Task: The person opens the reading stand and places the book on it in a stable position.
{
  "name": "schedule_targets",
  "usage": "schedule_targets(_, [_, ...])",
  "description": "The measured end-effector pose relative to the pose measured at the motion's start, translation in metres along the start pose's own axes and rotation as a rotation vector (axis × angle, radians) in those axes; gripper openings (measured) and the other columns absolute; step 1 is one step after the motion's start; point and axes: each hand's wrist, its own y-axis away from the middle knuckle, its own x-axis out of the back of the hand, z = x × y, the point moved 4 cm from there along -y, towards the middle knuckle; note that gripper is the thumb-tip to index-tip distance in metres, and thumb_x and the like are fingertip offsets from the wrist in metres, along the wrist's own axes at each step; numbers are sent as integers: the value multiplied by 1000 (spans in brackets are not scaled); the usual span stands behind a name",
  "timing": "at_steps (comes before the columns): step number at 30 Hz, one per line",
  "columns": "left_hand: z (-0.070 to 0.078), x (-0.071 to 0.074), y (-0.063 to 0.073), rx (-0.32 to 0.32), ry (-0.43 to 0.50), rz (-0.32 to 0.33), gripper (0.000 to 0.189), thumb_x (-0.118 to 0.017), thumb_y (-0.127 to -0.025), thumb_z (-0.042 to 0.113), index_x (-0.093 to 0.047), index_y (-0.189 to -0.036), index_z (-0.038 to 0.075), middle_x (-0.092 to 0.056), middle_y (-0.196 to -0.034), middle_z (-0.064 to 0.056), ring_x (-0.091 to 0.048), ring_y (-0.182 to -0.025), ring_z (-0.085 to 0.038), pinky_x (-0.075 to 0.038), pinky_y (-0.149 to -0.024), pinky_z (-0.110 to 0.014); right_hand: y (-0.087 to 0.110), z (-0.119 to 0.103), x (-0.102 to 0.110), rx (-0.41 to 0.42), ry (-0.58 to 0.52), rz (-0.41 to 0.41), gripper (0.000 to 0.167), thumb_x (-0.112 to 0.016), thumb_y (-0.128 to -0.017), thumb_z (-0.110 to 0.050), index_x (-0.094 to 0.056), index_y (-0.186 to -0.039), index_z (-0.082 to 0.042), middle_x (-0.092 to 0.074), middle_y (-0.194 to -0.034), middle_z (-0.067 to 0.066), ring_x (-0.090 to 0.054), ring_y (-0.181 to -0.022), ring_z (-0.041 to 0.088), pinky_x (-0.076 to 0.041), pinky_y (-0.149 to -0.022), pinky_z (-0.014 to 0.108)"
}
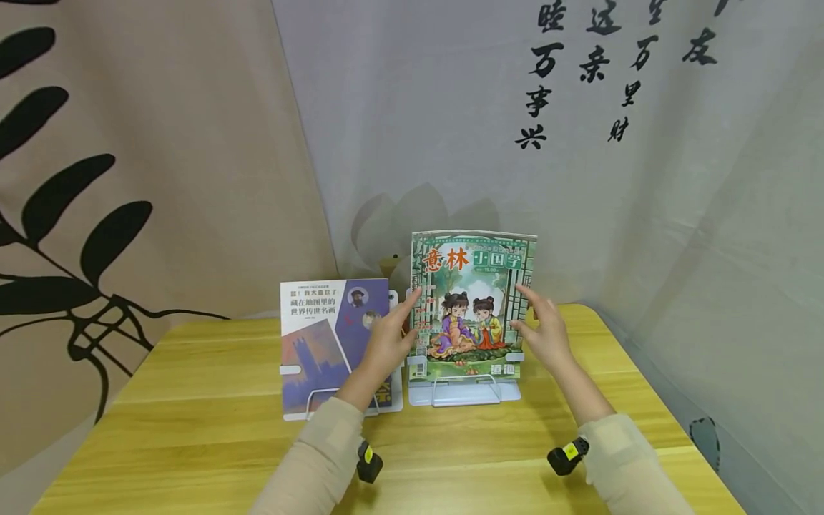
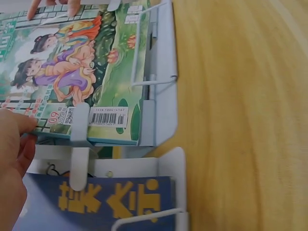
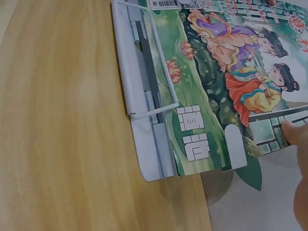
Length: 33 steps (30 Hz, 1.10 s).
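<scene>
A green illustrated magazine point(image 1: 470, 286) with two cartoon children on its cover leans upright on a white metal book stand point(image 1: 421, 395). My left hand point(image 1: 388, 340) grips its left edge, fingertips against the cover border. At the opposite edge my right hand point(image 1: 548, 335) holds it, with the thumb on the front in the right wrist view. Some of the right fingers are hidden behind the magazine. Small white clips point(image 2: 81, 124) of the stand overlap the lower cover, and a wire loop point(image 3: 166, 72) crosses its bottom.
To the left, a blue and white book point(image 1: 315, 322) stands on a second book stand point(image 1: 396, 400), close beside the first. Both rest on a wood-grain table point(image 1: 212, 400). Behind the table hangs a printed cloth curtain point(image 1: 412, 107).
</scene>
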Motion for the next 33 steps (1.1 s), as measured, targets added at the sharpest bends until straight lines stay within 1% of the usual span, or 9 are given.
schedule_targets(4, [-5,-5,8,60,6,-41,91,-71,-80,-8,-29,-151,31,-51,-138,-12,-34,-38,-6,-40,-42,-23,4,2,-3,-17,3,-56,80,-78,-75,0,-42,-144,-19,-58,-117,11,-44,-78,28,-41,-63,38])
schedule_targets(6, [-6,-6,11,85,6,-54,92,-70,-81,-7,-27,-152,32,-49,-140,-11,-34,-39,-7,-41,-42,-23,4,3,-4,-27,-1,-78,80,-77,-75,1,-42,-145,-18,-56,-127,13,-47,-85,32,-45,-74,47])
schedule_targets(11, [-4,-6,13,116,8,-57,92,-70,-80,-7,-27,-152,31,-48,-141,-12,-37,-43,-9,-43,-47,-25,3,3,-4,-72,-16,-139,84,-75,-78,0,-37,-148,-25,-46,-142,14,-44,-117,42,-30,-99,65])
schedule_targets(15, [-2,-5,13,147,-18,-76,93,-71,-81,-6,-26,-152,32,-49,-140,-11,-43,-49,-10,-45,-50,-25,1,3,-4,-104,-3,-180,85,-74,-80,-3,-34,-149,-29,-45,-141,16,-37,-126,44,-33,-95,67])
schedule_targets(19, [-1,-5,11,152,-62,-112,91,-71,-82,-4,-24,-153,30,-56,-130,-12,-47,-56,-10,-45,-53,-25,1,4,-5,-98,35,-202,82,-75,-81,-7,-34,-150,-26,-55,-123,17,-47,-106,39,-44,-83,57])
schedule_targets(23, [1,-3,7,133,-94,-151,91,-71,-82,-4,-24,-153,28,-57,-128,-13,-45,-55,-10,-44,-52,-25,-1,4,-5,-54,106,-221,81,-75,-82,-10,-34,-150,-24,-57,-108,13,-49,-97,33,-45,-79,52])
schedule_targets(27, [5,4,3,106,-122,-202,89,-70,-83,-2,-23,-154,25,-64,-101,-12,-42,-47,-10,-43,-47,-24,-3,3,-3,1,177,-262,82,-74,-83,-13,-30,-151,-24,-57,-101,9,-49,-95,29,-45,-79,49])
schedule_targets(30, [6,13,2,97,-142,-232,84,-68,-85,0,-25,-153,24,-53,-72,-5,-38,-43,-10,-40,-42,-24,-2,1,4,21,196,-289,80,-73,-84,-14,-31,-151,-21,-57,-102,10,-51,-93,29,-47,-76,47])
schedule_targets(33, [5,27,3,87,-179,-233,77,-66,-87,4,-30,-152,23,-47,-68,1,-38,-45,-9,-38,-43,-25,0,0,14,26,201,-307,74,-72,-86,-15,-33,-150,-17,-57,-107,13,-53,-95,31,-48,-72,47])
